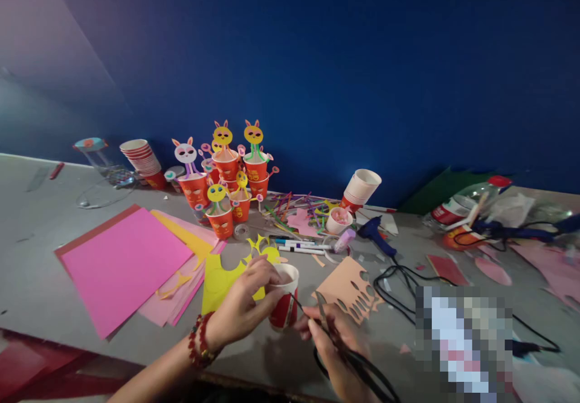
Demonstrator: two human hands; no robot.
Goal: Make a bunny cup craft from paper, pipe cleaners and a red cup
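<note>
Here, the upright paper cup (283, 313) stands between the left hand (248, 297), nearer and pinching its left rim, and the right hand (330, 357), gripping scissors (339, 341) whose long axis slants toward the cup.

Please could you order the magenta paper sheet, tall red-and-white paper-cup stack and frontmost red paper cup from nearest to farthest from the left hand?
1. Red cup: right of the left hand.
2. Magenta sheet: left.
3. Cup stack: back left.
</note>
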